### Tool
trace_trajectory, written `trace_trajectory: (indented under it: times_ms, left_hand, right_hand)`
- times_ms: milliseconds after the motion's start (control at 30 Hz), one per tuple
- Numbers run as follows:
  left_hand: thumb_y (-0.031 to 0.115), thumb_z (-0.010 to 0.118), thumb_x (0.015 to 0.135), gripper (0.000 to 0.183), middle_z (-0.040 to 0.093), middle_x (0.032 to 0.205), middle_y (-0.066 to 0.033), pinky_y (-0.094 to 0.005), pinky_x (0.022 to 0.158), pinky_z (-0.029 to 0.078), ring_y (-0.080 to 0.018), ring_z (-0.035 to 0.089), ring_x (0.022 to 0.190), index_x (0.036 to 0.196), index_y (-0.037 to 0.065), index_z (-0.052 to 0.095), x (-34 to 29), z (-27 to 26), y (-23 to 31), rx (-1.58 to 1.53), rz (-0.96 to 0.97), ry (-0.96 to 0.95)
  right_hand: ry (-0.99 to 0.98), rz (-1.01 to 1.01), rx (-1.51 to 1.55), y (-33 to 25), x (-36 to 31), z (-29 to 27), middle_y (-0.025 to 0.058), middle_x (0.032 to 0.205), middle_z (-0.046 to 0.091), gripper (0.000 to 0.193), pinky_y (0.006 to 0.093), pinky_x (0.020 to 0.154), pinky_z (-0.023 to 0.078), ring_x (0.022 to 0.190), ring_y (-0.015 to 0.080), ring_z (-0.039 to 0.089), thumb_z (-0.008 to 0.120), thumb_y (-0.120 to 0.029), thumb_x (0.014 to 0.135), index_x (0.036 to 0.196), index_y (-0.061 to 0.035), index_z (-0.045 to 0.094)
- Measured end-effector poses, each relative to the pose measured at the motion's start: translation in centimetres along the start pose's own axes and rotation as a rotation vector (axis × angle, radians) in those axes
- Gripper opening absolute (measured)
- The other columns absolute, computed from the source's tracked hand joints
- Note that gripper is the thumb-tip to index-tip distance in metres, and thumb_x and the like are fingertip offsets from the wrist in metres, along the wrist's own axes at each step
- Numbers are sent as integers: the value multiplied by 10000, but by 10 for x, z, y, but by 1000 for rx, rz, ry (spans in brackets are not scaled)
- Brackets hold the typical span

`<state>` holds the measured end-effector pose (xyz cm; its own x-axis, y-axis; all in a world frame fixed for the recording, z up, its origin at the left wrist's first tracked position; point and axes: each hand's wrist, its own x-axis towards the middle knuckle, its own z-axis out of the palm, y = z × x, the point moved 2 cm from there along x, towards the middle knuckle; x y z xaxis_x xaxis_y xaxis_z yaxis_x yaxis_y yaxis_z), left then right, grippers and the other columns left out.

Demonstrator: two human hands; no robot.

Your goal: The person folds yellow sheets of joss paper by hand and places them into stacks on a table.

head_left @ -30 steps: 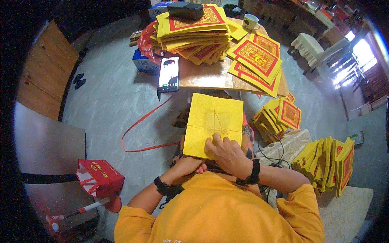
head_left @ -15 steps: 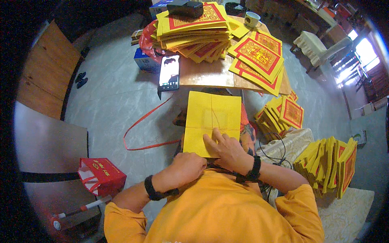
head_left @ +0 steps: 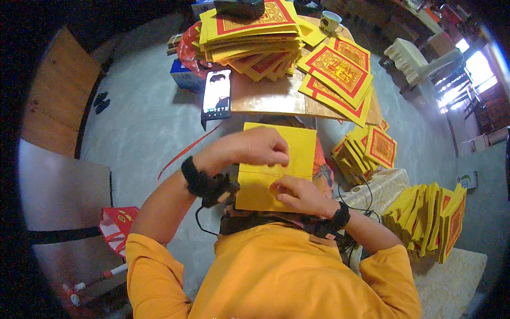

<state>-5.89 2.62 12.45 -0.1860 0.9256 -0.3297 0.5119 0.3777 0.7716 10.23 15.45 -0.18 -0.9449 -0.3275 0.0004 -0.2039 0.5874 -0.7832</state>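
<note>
A square yellow packet of paper [head_left: 252, 194] lies on my lap, with thin string [head_left: 257, 171] running across its face. Over the packet's upper half, my left hand [head_left: 260, 147] is closed in a pinch, with the string running down from its fingertips. My right hand [head_left: 305, 195] rests low on the packet's right side. Its thumb and forefinger are bent close together near where the strings cross; what lies between them is too small to make out. Both wrists wear black bands.
Ahead, a wooden table [head_left: 265, 101] holds a tall stack of yellow-and-red paper [head_left: 249, 40], loose sheets, a phone [head_left: 217, 95] and a mug [head_left: 330, 22]. More paper bundles [head_left: 425, 218] stand at the right. A red bag [head_left: 117, 226] sits on the left.
My left hand has risen from the packet's near edge to above its upper half. My right hand has slid slightly nearer and its fingers have drawn together.
</note>
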Motion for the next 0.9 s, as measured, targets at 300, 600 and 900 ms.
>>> trace_trajectory:
  times_ms: [300, 600, 900]
  left_hand:
    - [239, 689, 800, 258, 695, 822, -144, -381, 710, 521, -290, 670, 767, 924, 14, 706, 42, -22, -22, 281, 106, 166]
    - [180, 665, 849, 217, 633, 994, -169, -406, 757, 504, -345, 639, 887, 1020, 47, 657, -7, -20, -6, 191, 158, 876]
    - [196, 637, 911, 253, 702, 849, -69, -260, 660, 512, -109, 638, 723, 1051, -9, 688, -2, 82, -46, -402, 135, 431]
  right_hand:
    - [-37, 282, 736, -36, 41, -41, 2, 895, 608, 353, 248, 707, 465, 794, 83, 562, 559, -308, 981, 1156, -6, 611]
    - [145, 226, 419, -2, 49, -67, -4, 824, 594, 261, 224, 681, 459, 758, 74, 563, 535, -236, 992, 955, 5, 629]
    - [162, 80, 327, -26, 63, -91, 34, 750, 616, 232, 243, 640, 471, 708, 82, 582, 561, -183, 969, 915, 31, 635]
